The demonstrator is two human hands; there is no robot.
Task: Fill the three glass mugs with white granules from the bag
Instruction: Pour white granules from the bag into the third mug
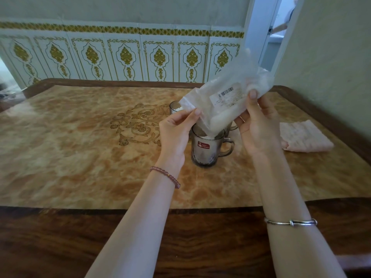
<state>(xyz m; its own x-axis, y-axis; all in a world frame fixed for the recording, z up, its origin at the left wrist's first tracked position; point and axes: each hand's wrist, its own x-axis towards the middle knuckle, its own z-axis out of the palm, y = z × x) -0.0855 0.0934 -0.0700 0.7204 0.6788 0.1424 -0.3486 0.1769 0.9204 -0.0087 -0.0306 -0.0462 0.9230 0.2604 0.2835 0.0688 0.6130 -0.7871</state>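
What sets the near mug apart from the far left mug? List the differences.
The near mug stands in full view with a red label, while the far left mug is half hidden behind the bag and shows no label. The bag's corner points into the near mug, but not into the far left mug. The near mug's handle shows; the far left mug's does not. Both are smoky glass holding white granules.

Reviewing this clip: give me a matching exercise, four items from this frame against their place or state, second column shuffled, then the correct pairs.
1. bag
2. front mug
3. folded cloth
4. back-left mug

a. lying at the table's right edge
b. held tilted in both hands
c. behind the left hand, granules inside
d. under the bag's mouth, red label

Pairs: 1-b, 2-d, 3-a, 4-c
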